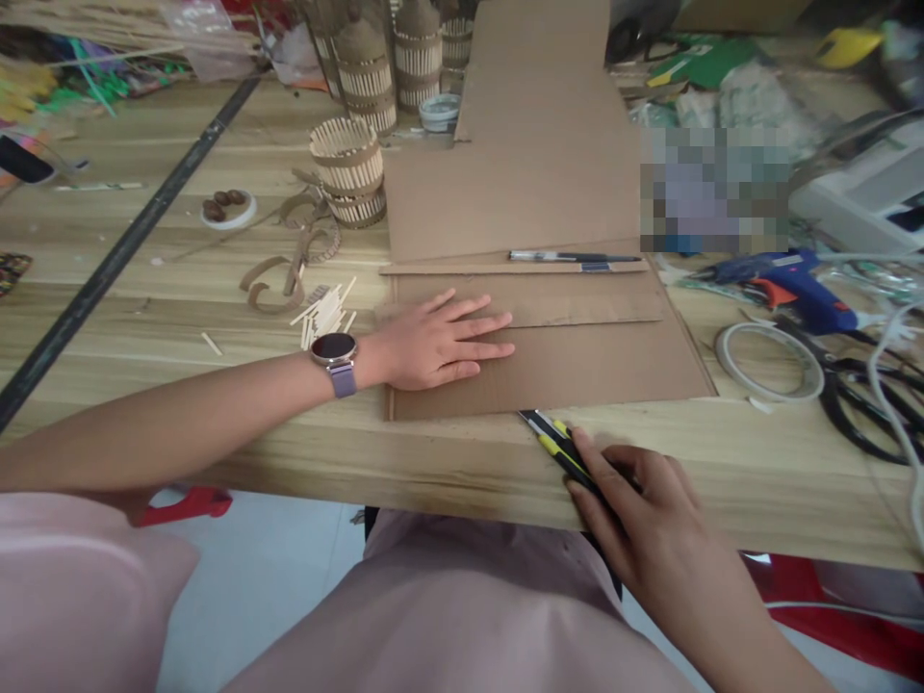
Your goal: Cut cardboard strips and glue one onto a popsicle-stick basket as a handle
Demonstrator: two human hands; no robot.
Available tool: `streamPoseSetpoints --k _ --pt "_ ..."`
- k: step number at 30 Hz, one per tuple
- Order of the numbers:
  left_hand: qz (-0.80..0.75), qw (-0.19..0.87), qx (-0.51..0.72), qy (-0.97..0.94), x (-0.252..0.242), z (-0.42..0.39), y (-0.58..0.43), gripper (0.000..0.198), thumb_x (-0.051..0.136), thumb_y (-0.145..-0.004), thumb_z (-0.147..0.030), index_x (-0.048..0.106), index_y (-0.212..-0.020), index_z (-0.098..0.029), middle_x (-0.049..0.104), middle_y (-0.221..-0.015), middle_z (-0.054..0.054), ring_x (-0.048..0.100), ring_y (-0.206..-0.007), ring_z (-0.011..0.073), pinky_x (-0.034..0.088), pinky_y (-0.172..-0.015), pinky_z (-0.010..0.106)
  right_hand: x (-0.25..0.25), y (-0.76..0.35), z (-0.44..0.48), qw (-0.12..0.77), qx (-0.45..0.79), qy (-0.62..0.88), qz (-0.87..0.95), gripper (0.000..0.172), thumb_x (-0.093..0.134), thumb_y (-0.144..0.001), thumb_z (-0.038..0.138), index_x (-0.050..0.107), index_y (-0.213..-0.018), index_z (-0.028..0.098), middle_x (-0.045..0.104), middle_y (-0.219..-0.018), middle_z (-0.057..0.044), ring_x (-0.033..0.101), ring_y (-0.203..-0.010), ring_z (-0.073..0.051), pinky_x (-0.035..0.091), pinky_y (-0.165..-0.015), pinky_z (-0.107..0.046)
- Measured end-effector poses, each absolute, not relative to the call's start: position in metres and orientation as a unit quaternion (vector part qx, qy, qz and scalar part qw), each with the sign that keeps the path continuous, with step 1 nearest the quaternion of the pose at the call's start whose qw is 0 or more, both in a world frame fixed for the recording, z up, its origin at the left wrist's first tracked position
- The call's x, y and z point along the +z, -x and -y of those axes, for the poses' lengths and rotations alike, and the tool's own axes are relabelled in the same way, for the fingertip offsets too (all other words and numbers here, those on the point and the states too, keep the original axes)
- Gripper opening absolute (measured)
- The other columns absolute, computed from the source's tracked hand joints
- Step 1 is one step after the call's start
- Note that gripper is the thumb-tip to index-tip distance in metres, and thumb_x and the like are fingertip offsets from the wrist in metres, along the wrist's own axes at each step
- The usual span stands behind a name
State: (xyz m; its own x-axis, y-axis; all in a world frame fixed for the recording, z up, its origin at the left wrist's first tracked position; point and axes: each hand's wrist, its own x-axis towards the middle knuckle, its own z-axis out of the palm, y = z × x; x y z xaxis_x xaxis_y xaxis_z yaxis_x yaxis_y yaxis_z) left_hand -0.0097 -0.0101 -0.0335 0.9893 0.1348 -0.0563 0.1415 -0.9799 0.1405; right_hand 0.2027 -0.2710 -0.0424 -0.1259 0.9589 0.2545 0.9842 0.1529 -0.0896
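Observation:
My left hand (437, 339) lies flat with fingers stretched out on a brown cardboard sheet (577, 361) on the wooden table (180, 289). A watch with a purple strap (336, 358) is on that wrist. My right hand (635, 496) is closed round a black and yellow utility knife (552, 441), whose tip rests at the near edge of the cardboard. A narrow cardboard strip (505, 269) with a black pen (570, 257) on it lies along the sheet's far side. A larger cardboard piece (526, 164) lies behind.
Stick-and-cardboard baskets (350, 166) stand at the back left, with loose sticks (324, 310) and cardboard curls (278, 284) nearby. A small dish (227, 207) holds brown lumps. A blue glue gun (783, 284), tape roll (769, 361), scissors (866, 404) and cables lie at the right.

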Motion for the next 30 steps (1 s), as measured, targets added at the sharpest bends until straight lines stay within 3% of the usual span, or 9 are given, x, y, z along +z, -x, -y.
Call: streamPoseSetpoints --k 6,16,22,30 --pt "-0.078 0.073 -0.025 -0.994 -0.032 0.012 0.009 0.047 0.032 -0.106 -0.040 0.034 -0.153 -0.037 0.023 -0.166 -0.002 0.013 -0.155 0.0277 0.010 -0.124 0.057 -0.045 -0.197 0.273 0.116 -0.070 0.628 0.766 0.060 0.050 -0.099 0.032 0.037 -0.154 0.014 0.061 -0.100 -0.013 0.061 -0.085 -0.025 0.057 -0.072 -0.037" --pt "-0.082 0.075 -0.034 -0.993 -0.030 0.012 0.008 0.048 0.033 -0.106 -0.039 0.034 -0.153 -0.038 0.022 -0.166 -0.002 0.012 -0.155 0.0270 0.010 -0.124 0.056 -0.046 -0.185 0.267 0.107 -0.063 0.623 0.772 0.056 0.049 -0.099 0.032 0.039 -0.152 0.014 0.060 -0.102 -0.013 0.061 -0.090 -0.025 0.058 -0.063 -0.034" --pt "-0.085 0.068 -0.037 -0.993 -0.031 0.012 0.008 0.048 0.032 -0.106 -0.040 0.032 -0.154 -0.039 0.020 -0.166 -0.003 0.012 -0.155 0.0261 0.009 -0.124 0.055 -0.040 -0.165 0.253 0.127 -0.069 0.595 0.791 0.039 0.039 -0.102 0.027 0.058 -0.132 0.010 0.061 -0.096 -0.014 0.062 -0.085 -0.024 0.059 -0.058 -0.033" --pt "-0.091 0.063 -0.044 -0.993 -0.030 0.013 0.007 0.048 0.030 -0.106 -0.040 0.031 -0.154 -0.040 0.017 -0.167 -0.006 0.009 -0.156 0.0245 0.007 -0.125 0.054 -0.037 -0.152 0.242 0.131 -0.074 0.580 0.800 0.038 0.038 -0.102 0.026 0.060 -0.129 0.010 0.062 -0.094 -0.014 0.061 -0.083 -0.023 0.059 -0.058 -0.033"
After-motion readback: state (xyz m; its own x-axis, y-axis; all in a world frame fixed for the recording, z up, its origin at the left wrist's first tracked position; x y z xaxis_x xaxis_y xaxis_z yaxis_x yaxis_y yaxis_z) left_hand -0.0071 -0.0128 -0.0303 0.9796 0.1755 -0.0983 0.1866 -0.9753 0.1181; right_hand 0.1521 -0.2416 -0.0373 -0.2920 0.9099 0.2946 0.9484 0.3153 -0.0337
